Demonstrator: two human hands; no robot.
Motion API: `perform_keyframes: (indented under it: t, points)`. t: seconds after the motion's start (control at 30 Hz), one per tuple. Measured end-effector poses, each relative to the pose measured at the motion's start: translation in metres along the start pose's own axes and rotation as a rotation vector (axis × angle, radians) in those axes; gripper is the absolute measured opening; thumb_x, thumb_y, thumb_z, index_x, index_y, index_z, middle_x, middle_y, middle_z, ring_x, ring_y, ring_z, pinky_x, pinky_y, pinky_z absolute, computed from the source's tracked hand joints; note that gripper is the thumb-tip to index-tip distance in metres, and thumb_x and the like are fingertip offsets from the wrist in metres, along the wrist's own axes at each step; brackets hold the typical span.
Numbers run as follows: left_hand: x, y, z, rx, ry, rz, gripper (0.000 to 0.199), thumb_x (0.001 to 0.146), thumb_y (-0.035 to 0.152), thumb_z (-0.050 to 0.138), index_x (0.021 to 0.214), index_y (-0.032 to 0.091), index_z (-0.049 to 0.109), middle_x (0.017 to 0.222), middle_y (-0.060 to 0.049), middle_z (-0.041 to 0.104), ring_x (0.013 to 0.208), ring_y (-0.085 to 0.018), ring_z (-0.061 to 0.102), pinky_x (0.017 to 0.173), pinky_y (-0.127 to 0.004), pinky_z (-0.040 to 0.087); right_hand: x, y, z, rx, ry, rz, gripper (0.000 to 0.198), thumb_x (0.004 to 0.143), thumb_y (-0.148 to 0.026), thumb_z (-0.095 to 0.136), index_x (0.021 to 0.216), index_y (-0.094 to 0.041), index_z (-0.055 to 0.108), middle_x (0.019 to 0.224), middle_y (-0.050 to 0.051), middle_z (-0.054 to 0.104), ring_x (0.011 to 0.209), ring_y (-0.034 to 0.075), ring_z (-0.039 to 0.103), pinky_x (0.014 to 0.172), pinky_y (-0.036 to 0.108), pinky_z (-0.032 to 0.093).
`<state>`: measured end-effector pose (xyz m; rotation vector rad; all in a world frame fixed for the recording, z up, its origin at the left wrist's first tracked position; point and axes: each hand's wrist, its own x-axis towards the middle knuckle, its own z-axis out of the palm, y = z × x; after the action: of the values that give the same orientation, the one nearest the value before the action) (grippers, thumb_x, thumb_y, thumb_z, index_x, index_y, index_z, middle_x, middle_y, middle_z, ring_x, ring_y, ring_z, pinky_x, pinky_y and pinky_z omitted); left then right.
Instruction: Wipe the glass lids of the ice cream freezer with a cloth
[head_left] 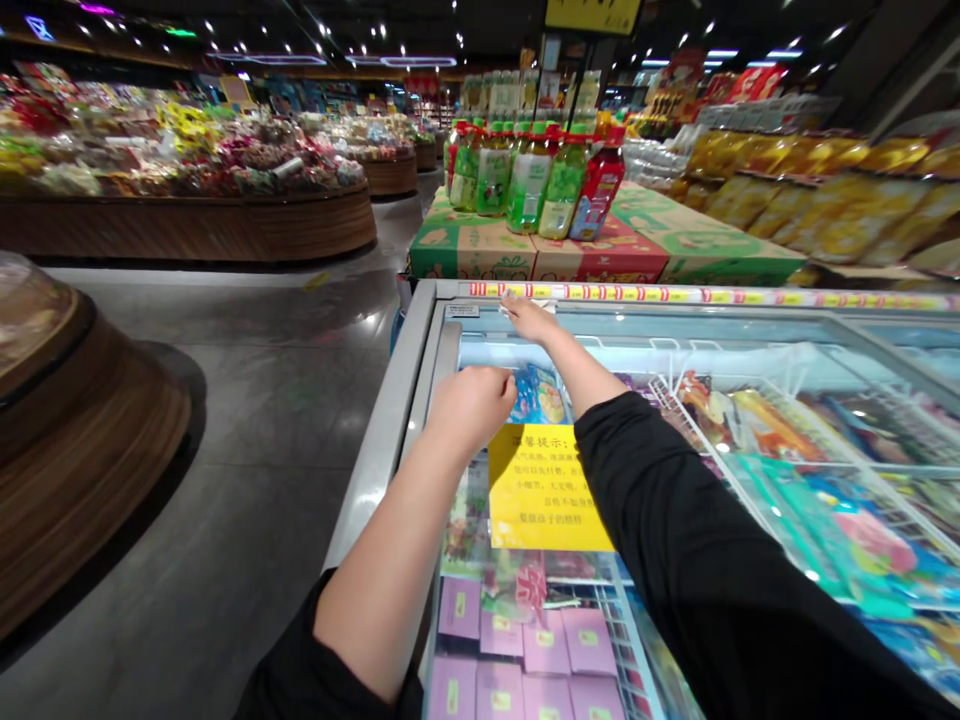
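Observation:
My right hand reaches to the far rim of a chest freezer. Its fingers press a crumpled white cloth or tissue against the frame, just below the price strip. Nearer to me, my left hand is curled into a fist over the glass lid, with nothing showing out of it; whether it touches the glass I cannot tell. A yellow notice with Chinese writing lies below the fist. Through the glass show a blue packet and several pink boxes.
Green and red drink bottles stand on printed cartons behind the freezer. Wire dividers part the frozen goods. Left of the freezer runs a grey floor, with round wooden display stands beyond. Yellow packs are stacked at right.

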<state>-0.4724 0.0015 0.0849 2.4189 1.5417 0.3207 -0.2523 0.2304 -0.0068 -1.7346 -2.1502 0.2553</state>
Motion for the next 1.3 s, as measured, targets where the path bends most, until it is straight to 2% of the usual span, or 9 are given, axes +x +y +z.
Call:
perform_keyframes:
  t: [0.13, 0.27, 0.37, 0.53, 0.73, 0.9, 1.0, 1.13, 1.3]
  points:
    - [0.0, -0.002, 0.001, -0.018, 0.005, 0.005, 0.041, 0.108, 0.029, 0.044, 0.12, 0.027, 0.083, 0.12, -0.008, 0.083, 0.114, -0.03, 0.077, 0.091, -0.035, 0.058, -0.009, -0.015, 0.004, 0.02, -0.076, -0.091, 0.05, 0.106, -0.024, 0.054, 0.155, -0.028, 0.062, 0.168, 0.001, 0.05, 0.16, 0.029, 0.039, 0.134, 0.049, 0.029]
    - [0.0, -0.002, 0.002, -0.037, 0.016, 0.009, 0.04, 0.107, 0.027, 0.044, 0.121, 0.027, 0.083, 0.119, -0.007, 0.084, 0.114, -0.03, 0.077, 0.091, -0.035, 0.058, -0.042, -0.003, -0.006, 0.095, -0.134, -0.221, 0.049, 0.107, -0.023, 0.049, 0.154, -0.03, 0.063, 0.167, -0.001, 0.051, 0.161, 0.023, 0.036, 0.135, 0.046, 0.025]
    - [0.0, -0.003, 0.002, -0.037, 0.011, 0.003, 0.041, 0.107, 0.028, 0.044, 0.121, 0.028, 0.082, 0.119, -0.007, 0.084, 0.113, -0.03, 0.077, 0.09, -0.034, 0.058, -0.051, 0.008, -0.013, 0.099, -0.118, -0.182, 0.049, 0.107, -0.022, 0.048, 0.154, -0.028, 0.063, 0.166, 0.001, 0.053, 0.161, 0.023, 0.038, 0.134, 0.047, 0.027]
    - [0.0, -0.001, 0.0, -0.026, -0.001, -0.004, 0.041, 0.108, 0.028, 0.044, 0.122, 0.027, 0.082, 0.122, -0.007, 0.083, 0.115, -0.03, 0.076, 0.092, -0.035, 0.058, -0.02, -0.008, -0.006, 0.016, -0.038, -0.026, 0.05, 0.106, -0.02, 0.052, 0.155, -0.024, 0.062, 0.168, 0.005, 0.051, 0.159, 0.028, 0.04, 0.133, 0.047, 0.03]
    - [0.0, 0.001, -0.002, -0.018, -0.023, -0.007, 0.04, 0.109, 0.029, 0.044, 0.122, 0.025, 0.082, 0.125, -0.008, 0.082, 0.119, -0.031, 0.076, 0.094, -0.036, 0.058, -0.002, -0.037, 0.003, 0.007, -0.102, -0.116, 0.053, 0.104, -0.015, 0.051, 0.154, -0.028, 0.063, 0.167, -0.001, 0.05, 0.159, 0.029, 0.041, 0.132, 0.049, 0.032]
    - [0.0, -0.001, 0.001, -0.026, 0.009, 0.0, 0.039, 0.108, 0.027, 0.045, 0.121, 0.026, 0.083, 0.122, -0.007, 0.083, 0.116, -0.03, 0.077, 0.094, -0.035, 0.057, -0.04, -0.017, -0.008, 0.099, -0.159, -0.276, 0.05, 0.106, -0.021, 0.05, 0.153, -0.032, 0.064, 0.165, -0.002, 0.054, 0.159, 0.024, 0.041, 0.134, 0.048, 0.029]
    - [0.0, -0.001, 0.001, -0.013, 0.004, 0.0, 0.039, 0.108, 0.027, 0.046, 0.119, 0.028, 0.083, 0.119, -0.007, 0.084, 0.114, -0.029, 0.077, 0.092, -0.034, 0.057, -0.051, 0.001, -0.014, 0.065, -0.129, -0.221, 0.05, 0.107, -0.022, 0.048, 0.155, -0.026, 0.062, 0.166, 0.003, 0.053, 0.16, 0.025, 0.04, 0.134, 0.047, 0.028]
    - [-0.002, 0.001, -0.002, 0.015, -0.019, 0.009, 0.04, 0.108, 0.026, 0.045, 0.119, 0.027, 0.083, 0.119, -0.007, 0.084, 0.114, -0.028, 0.077, 0.092, -0.033, 0.057, -0.027, 0.001, -0.012, -0.026, -0.058, -0.072, 0.051, 0.107, -0.02, 0.048, 0.157, -0.021, 0.059, 0.168, 0.007, 0.05, 0.159, 0.028, 0.041, 0.133, 0.047, 0.031]
    - [-0.003, 0.002, -0.003, -0.001, -0.016, 0.026, 0.04, 0.107, 0.024, 0.045, 0.118, 0.022, 0.083, 0.123, -0.01, 0.082, 0.115, -0.031, 0.077, 0.091, -0.037, 0.057, 0.01, -0.033, 0.005, -0.036, -0.054, -0.14, 0.053, 0.105, -0.013, 0.05, 0.155, -0.025, 0.061, 0.168, 0.004, 0.05, 0.159, 0.027, 0.042, 0.132, 0.048, 0.032]
